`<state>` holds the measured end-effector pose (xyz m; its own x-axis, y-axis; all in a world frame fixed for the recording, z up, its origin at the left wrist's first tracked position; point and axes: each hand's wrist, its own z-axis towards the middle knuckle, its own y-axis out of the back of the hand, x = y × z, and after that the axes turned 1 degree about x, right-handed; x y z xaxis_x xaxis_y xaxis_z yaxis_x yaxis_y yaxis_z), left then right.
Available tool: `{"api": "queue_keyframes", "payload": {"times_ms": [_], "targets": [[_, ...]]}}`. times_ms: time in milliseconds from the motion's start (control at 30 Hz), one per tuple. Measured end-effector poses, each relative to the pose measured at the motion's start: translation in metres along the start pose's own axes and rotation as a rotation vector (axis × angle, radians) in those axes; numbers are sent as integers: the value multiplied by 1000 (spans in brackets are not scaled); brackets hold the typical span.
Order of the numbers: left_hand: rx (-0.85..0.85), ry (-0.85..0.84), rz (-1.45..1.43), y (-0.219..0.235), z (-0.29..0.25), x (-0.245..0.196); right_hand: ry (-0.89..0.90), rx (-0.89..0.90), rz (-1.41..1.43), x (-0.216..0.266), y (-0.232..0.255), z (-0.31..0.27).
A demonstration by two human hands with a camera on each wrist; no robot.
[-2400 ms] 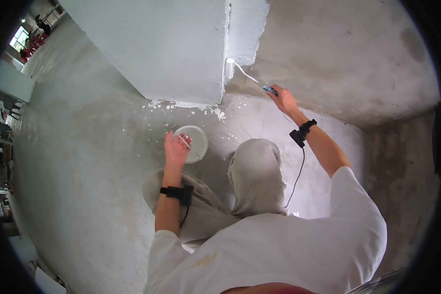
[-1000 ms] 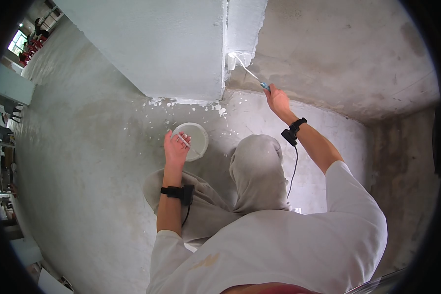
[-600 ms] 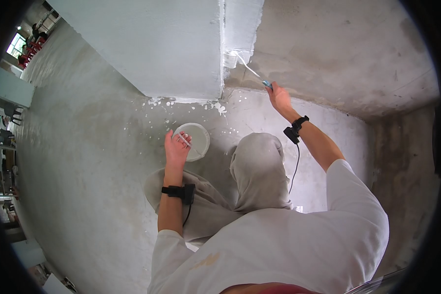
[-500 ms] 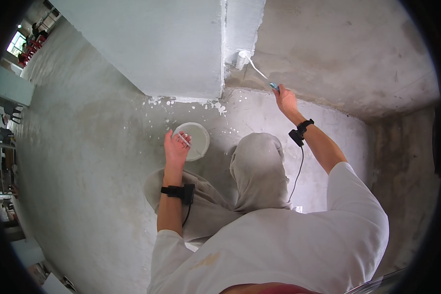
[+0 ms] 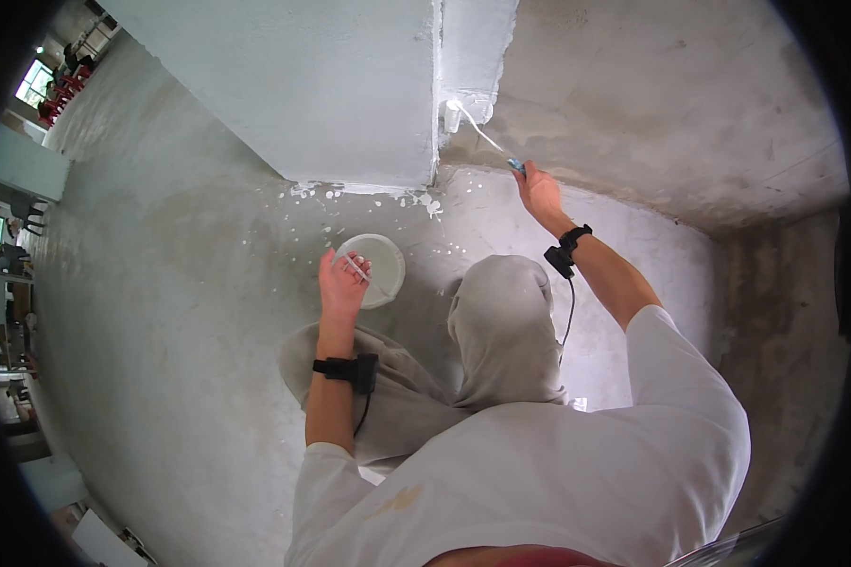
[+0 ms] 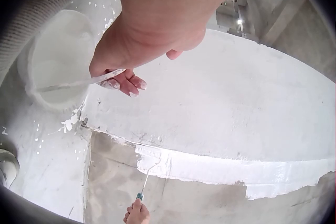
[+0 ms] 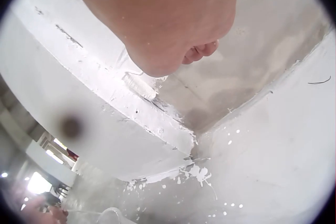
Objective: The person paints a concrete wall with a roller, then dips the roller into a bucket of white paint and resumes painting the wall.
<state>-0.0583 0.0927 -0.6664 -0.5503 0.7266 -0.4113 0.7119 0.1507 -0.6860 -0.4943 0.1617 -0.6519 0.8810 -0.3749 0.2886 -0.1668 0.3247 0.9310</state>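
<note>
My right hand (image 5: 541, 197) grips the blue handle (image 5: 517, 165) of a small paint roller, whose white roller head (image 5: 453, 116) touches the wall near the inner corner beside the pillar. In the right wrist view the roller head (image 7: 140, 86) lies on the white painted strip, and my fist hides the handle. My left hand (image 5: 341, 283) curls its fingers round the thin handle of a white bucket (image 5: 385, 269), which is tilted. The left wrist view shows this handle (image 6: 79, 83) running across the bucket's mouth, with white paint on my fingertips.
A pale painted pillar (image 5: 331, 104) stands in front, with white paint spatters (image 5: 429, 206) on the floor at its foot. Bare grey wall (image 5: 652, 104) extends to the right. My bent knee (image 5: 501, 312) is between my arms. Red chairs and a window are far off at the upper left.
My right hand has shifted with the roller, whose head has moved down and then side to side along the narrow wall strip. My left hand and the bucket have hardly moved.
</note>
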Motion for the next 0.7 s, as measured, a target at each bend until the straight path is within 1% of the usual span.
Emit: {"api": "queue_keyframes", "payload": {"times_ms": [167,267,333,467,600,667,700], "targets": [[-14,-1,24,0,3,1,-19,50,14,11,-7,5],[-6,7,19,4,6,-1,-65,50,-8,-4,-10,3],[0,12,9,1,2,-2,-53,15,-32,-18,3,-7],[-9,6,1,0,3,-4,-127,54,-85,-44,8,-15],[-13,-1,11,-1,2,-4,-131,50,-85,-37,2,-15],[-20,-4,12,-4,1,-4,-71,8,-51,-26,-6,-12],[-26,-5,10,-4,2,-3,-71,10,-49,-22,-12,-10]]}}
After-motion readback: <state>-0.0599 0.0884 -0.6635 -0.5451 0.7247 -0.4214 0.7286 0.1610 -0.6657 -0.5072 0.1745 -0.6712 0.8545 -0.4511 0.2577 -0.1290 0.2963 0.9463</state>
